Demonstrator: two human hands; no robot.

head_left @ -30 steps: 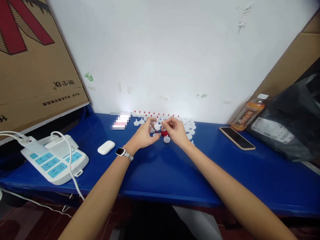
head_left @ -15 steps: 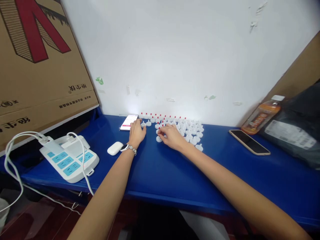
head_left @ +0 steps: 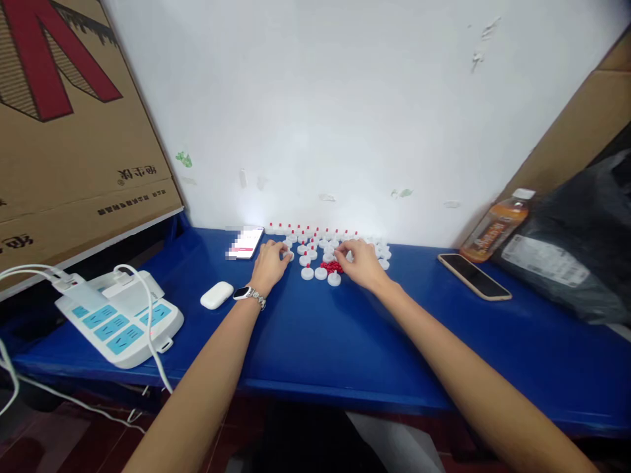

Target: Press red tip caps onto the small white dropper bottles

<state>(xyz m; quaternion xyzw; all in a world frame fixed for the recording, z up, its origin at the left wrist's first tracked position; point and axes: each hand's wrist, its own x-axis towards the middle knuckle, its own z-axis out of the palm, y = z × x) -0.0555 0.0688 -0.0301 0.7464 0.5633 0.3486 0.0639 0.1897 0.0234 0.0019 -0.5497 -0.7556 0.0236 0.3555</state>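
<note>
Several small white caps (head_left: 321, 273), some topped with red tips, lie in a cluster near the wall on the blue table (head_left: 320, 341). A little heap of red pieces (head_left: 332, 267) sits among them. My left hand (head_left: 270, 264), a watch on its wrist, rests at the cluster's left edge with its fingers curled on a white cap (head_left: 287, 255). My right hand (head_left: 362, 261) lies over the right part of the cluster, fingers bent down onto the caps; what they pinch is hidden.
A phone with a lit screen (head_left: 245, 242) lies left of the caps, a white earbud case (head_left: 217, 295) nearer. A white power strip (head_left: 118, 318) with cables sits far left under a cardboard box (head_left: 73, 131). Another phone (head_left: 474, 276), a drink bottle (head_left: 495, 226) and a black bag (head_left: 572, 249) are on the right.
A second ago both hands were raised together over the caps, working on one cap. They have since dropped onto the table and moved apart, the left to the cluster's left edge.
</note>
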